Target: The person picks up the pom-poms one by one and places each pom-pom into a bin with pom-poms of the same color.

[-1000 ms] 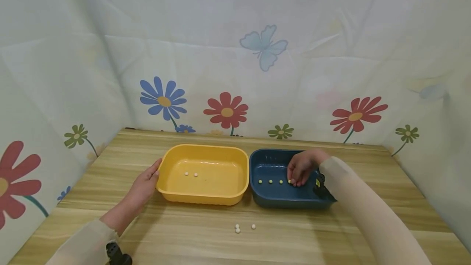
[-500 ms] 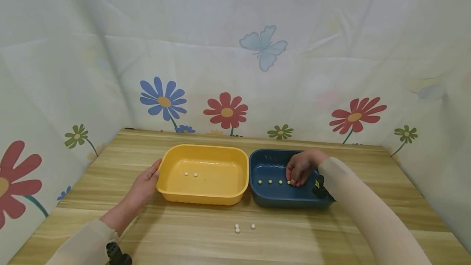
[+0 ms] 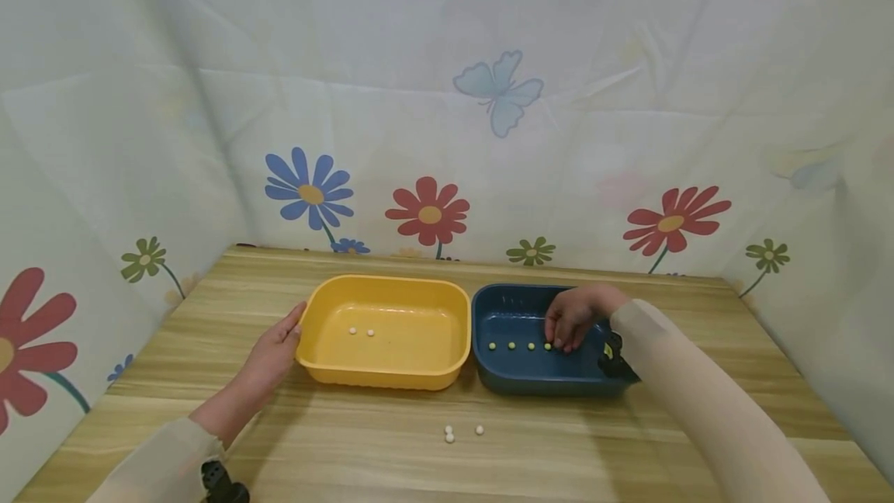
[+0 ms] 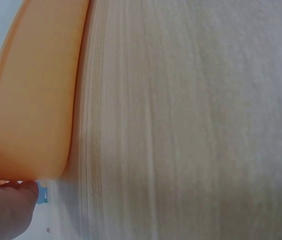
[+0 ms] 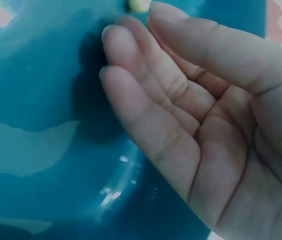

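Observation:
My left hand (image 3: 272, 346) holds the left end of the yellow basin (image 3: 384, 380), thumb at the rim; the left wrist view shows its fingers (image 4: 23, 192) at the basin's corner. Two small white balls (image 3: 362, 331) lie inside this basin. My right hand (image 3: 569, 319) reaches down into the dark blue basin (image 3: 545, 386), fingers loosely bent. Several small yellow-green balls (image 3: 511, 346) form a row on the blue basin's floor. The rightmost yellow-green ball (image 5: 140, 5) sits right by the thumb tip, and the palm holds nothing.
Both basins stand side by side on a wood-grain table (image 3: 349, 441). Three small white balls (image 3: 479, 430) lie on the table in front of them, two touching. A flowered cloth (image 3: 587, 161) hangs behind and at the sides.
My right hand has shifted slightly right relative to the end ball, which shows more fully beside the fingertips. The left hand and both basins stay in place.

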{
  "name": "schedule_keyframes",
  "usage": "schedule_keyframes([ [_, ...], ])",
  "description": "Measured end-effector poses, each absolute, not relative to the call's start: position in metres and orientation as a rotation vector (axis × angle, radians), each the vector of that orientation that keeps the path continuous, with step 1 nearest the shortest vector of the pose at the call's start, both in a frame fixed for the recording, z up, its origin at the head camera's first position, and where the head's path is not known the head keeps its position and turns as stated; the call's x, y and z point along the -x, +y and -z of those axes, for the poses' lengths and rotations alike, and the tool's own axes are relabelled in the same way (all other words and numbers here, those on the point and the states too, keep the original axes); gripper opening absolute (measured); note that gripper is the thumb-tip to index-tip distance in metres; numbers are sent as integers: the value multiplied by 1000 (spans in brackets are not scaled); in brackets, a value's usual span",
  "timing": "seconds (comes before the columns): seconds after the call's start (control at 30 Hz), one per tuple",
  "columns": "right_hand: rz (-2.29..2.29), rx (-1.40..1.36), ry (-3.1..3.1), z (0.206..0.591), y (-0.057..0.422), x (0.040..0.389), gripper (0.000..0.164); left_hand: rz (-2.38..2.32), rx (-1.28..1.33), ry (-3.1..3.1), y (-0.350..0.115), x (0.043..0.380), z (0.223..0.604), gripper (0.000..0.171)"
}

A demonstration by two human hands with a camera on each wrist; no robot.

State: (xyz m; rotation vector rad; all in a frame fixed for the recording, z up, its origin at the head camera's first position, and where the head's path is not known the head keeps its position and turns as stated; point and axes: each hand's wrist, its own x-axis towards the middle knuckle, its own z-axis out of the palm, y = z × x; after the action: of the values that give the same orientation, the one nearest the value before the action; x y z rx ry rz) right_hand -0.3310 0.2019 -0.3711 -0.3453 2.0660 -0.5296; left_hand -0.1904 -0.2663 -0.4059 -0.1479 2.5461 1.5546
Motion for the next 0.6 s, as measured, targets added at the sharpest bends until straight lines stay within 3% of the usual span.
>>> schedule_keyframes([
  [0.27,695,482,2269,345,208,316,14,-1560,148,2544,-266,189,405,57],
  [0.6,1218,637,2481,339,201,251,31,-1559,160,2556,-266,189,405,56],
])
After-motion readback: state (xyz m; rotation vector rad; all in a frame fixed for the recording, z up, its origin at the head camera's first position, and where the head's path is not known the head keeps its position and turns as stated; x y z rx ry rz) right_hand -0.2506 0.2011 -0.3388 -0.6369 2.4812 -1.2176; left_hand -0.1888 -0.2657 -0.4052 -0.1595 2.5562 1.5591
